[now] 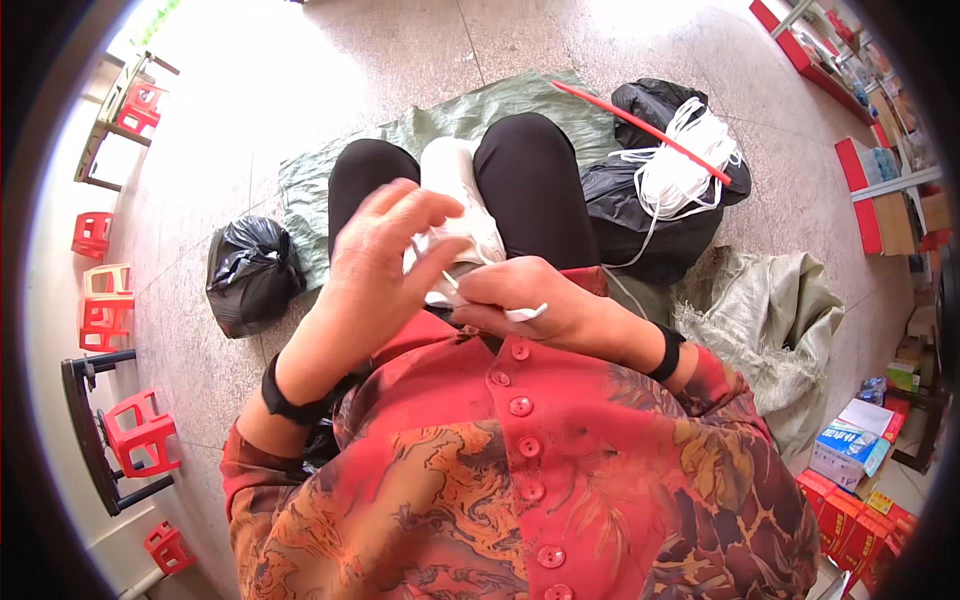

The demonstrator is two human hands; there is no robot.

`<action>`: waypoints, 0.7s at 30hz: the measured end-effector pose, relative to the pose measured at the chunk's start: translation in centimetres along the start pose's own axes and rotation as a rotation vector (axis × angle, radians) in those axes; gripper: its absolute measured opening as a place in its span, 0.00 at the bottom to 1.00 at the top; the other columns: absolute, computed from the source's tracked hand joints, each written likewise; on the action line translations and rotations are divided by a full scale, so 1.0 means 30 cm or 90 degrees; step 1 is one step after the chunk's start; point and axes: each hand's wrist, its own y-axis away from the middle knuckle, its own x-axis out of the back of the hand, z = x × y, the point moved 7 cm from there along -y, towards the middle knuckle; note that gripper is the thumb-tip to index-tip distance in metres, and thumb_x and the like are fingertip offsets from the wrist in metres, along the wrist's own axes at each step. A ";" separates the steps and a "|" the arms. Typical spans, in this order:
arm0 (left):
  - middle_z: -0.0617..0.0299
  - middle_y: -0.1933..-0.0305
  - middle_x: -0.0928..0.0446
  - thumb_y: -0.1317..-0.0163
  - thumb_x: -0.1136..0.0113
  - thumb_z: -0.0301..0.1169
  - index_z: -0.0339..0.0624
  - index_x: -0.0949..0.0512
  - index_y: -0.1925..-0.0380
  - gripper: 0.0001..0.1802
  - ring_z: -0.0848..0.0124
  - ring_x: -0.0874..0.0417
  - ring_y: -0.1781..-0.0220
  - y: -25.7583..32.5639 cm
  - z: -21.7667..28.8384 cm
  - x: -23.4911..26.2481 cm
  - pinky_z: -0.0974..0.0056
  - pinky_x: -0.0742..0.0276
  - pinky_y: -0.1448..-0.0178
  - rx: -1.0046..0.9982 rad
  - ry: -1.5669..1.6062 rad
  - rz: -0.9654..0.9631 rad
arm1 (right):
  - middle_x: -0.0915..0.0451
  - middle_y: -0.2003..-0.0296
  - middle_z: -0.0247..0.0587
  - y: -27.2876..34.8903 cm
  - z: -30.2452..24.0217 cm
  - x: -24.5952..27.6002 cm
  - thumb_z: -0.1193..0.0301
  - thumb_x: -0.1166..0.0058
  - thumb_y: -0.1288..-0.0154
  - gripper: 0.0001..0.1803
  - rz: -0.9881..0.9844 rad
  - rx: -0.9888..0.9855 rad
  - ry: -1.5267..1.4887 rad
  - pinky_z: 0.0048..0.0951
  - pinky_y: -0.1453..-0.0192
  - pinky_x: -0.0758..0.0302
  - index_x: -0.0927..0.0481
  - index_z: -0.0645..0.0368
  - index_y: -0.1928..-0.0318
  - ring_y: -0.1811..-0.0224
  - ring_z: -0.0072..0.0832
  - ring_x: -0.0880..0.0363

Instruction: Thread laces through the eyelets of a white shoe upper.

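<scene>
My left hand (pixel 375 245) is raised over my lap, slightly blurred, with thumb and fingers apart and curved. Just beside it, my right hand (pixel 535 297) pinches a white cord (pixel 528 313), whose short end pokes out below the fingers. Between my knees stands a white roll-like thing (pixel 450 170); crumpled white material at its near end lies partly hidden behind both hands. A hank of white cord (pixel 680 170) rests on a black plastic bag (pixel 650 225) at the right, and a strand runs from it toward my lap.
A red stick (pixel 640 130) lies across the hank. Under my legs spreads a green woven sheet (pixel 440 110). A tied black bag (pixel 252 275) sits at left, a pale woven sack (pixel 765 320) at right. Red stools (pixel 140 432) line the left wall; boxes (pixel 850 450) stand at lower right.
</scene>
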 end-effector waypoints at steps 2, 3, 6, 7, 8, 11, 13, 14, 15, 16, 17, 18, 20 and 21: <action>0.57 0.65 0.24 0.44 0.34 0.27 0.39 0.19 0.60 0.12 0.59 0.22 0.57 0.015 -0.063 -0.003 0.59 0.25 0.51 -0.073 -0.148 0.089 | 0.25 0.74 0.50 0.026 0.022 -0.005 0.68 0.43 0.33 0.12 -0.027 -0.017 0.087 0.40 0.66 0.29 0.26 0.63 0.68 0.72 0.45 0.25; 0.57 0.65 0.24 0.45 0.33 0.27 0.40 0.19 0.61 0.12 0.58 0.23 0.56 0.026 -0.102 -0.024 0.58 0.26 0.50 -0.060 -0.182 0.082 | 0.25 0.74 0.50 0.037 0.027 -0.012 0.68 0.43 0.33 0.12 -0.031 -0.018 0.087 0.40 0.66 0.29 0.26 0.63 0.68 0.72 0.45 0.25; 0.56 0.65 0.24 0.46 0.33 0.27 0.40 0.19 0.64 0.09 0.57 0.24 0.55 0.034 -0.201 -0.070 0.57 0.28 0.50 -0.011 -0.183 0.038 | 0.27 0.75 0.52 0.052 0.046 -0.006 0.67 0.43 0.33 0.13 -0.006 -0.023 0.057 0.40 0.67 0.31 0.26 0.64 0.69 0.72 0.47 0.26; 0.56 0.65 0.24 0.46 0.33 0.27 0.40 0.19 0.66 0.08 0.57 0.25 0.56 0.030 -0.223 -0.087 0.56 0.28 0.50 0.028 -0.148 -0.003 | 0.27 0.75 0.51 0.058 0.053 -0.003 0.67 0.43 0.32 0.14 0.003 -0.039 0.041 0.39 0.67 0.31 0.26 0.64 0.70 0.73 0.45 0.27; 0.55 0.65 0.25 0.46 0.33 0.27 0.37 0.20 0.71 0.06 0.56 0.25 0.57 0.022 -0.228 -0.086 0.57 0.29 0.51 0.049 -0.134 -0.009 | 0.27 0.75 0.51 0.061 0.059 0.001 0.66 0.43 0.32 0.14 0.012 -0.054 0.024 0.38 0.67 0.31 0.26 0.65 0.70 0.73 0.44 0.27; 0.55 0.66 0.26 0.45 0.34 0.27 0.35 0.22 0.73 0.07 0.57 0.24 0.57 0.014 -0.254 -0.094 0.58 0.29 0.52 0.064 -0.080 -0.022 | 0.28 0.76 0.49 0.055 0.046 0.020 0.67 0.43 0.31 0.14 0.035 -0.058 0.006 0.36 0.67 0.32 0.25 0.65 0.71 0.75 0.41 0.30; 0.55 0.66 0.26 0.42 0.37 0.27 0.33 0.23 0.74 0.08 0.60 0.25 0.58 0.018 -0.279 -0.101 0.59 0.29 0.53 0.072 -0.035 -0.029 | 0.30 0.78 0.47 0.055 0.046 0.024 0.67 0.44 0.31 0.15 0.047 -0.061 -0.018 0.35 0.69 0.33 0.26 0.65 0.72 0.77 0.37 0.33; 0.55 0.67 0.27 0.42 0.38 0.27 0.33 0.23 0.75 0.08 0.60 0.25 0.59 0.020 -0.302 -0.102 0.60 0.30 0.54 0.123 -0.009 -0.044 | 0.32 0.80 0.45 0.056 0.047 0.029 0.68 0.45 0.30 0.16 0.059 -0.062 -0.041 0.34 0.71 0.35 0.27 0.64 0.74 0.78 0.33 0.35; 0.55 0.67 0.27 0.41 0.39 0.27 0.33 0.23 0.75 0.09 0.61 0.25 0.60 0.024 -0.322 -0.105 0.60 0.30 0.55 0.174 0.016 -0.061 | 0.32 0.80 0.45 0.060 0.044 0.031 0.68 0.45 0.30 0.16 0.060 -0.062 -0.041 0.34 0.71 0.35 0.27 0.64 0.74 0.78 0.33 0.35; 0.55 0.67 0.27 0.41 0.39 0.27 0.33 0.23 0.75 0.09 0.61 0.25 0.60 0.025 -0.325 -0.106 0.60 0.30 0.55 0.173 0.016 -0.061 | 0.34 0.82 0.43 0.070 0.050 0.041 0.70 0.46 0.30 0.17 0.081 -0.092 -0.043 0.33 0.73 0.37 0.28 0.64 0.76 0.80 0.28 0.37; 0.55 0.68 0.28 0.41 0.40 0.27 0.33 0.24 0.74 0.08 0.61 0.26 0.61 0.030 -0.333 -0.112 0.61 0.30 0.57 0.185 0.001 -0.072 | 0.37 0.84 0.40 0.084 0.054 0.053 0.71 0.47 0.30 0.18 0.102 -0.122 -0.045 0.32 0.75 0.39 0.30 0.64 0.78 0.81 0.24 0.40; 0.55 0.68 0.28 0.41 0.41 0.27 0.33 0.24 0.74 0.07 0.61 0.26 0.63 0.035 -0.341 -0.120 0.61 0.30 0.58 0.196 -0.015 -0.083 | 0.37 0.84 0.40 0.098 0.039 0.065 0.71 0.47 0.30 0.18 0.104 -0.122 -0.045 0.32 0.75 0.39 0.30 0.64 0.78 0.81 0.24 0.40; 0.55 0.68 0.28 0.41 0.41 0.27 0.33 0.24 0.72 0.06 0.61 0.26 0.63 0.044 -0.342 -0.115 0.61 0.30 0.58 0.175 -0.038 -0.047 | 0.40 0.85 0.34 0.140 -0.012 0.140 0.73 0.47 0.31 0.19 0.193 -0.122 -0.062 0.30 0.77 0.42 0.32 0.64 0.81 0.81 0.18 0.43; 0.55 0.69 0.28 0.42 0.42 0.27 0.33 0.24 0.69 0.06 0.61 0.26 0.64 0.046 -0.336 -0.106 0.61 0.30 0.58 0.153 -0.060 -0.013 | 0.39 0.84 0.31 0.171 -0.025 0.186 0.74 0.47 0.31 0.19 0.223 -0.168 -0.095 0.29 0.77 0.43 0.31 0.65 0.81 0.80 0.17 0.44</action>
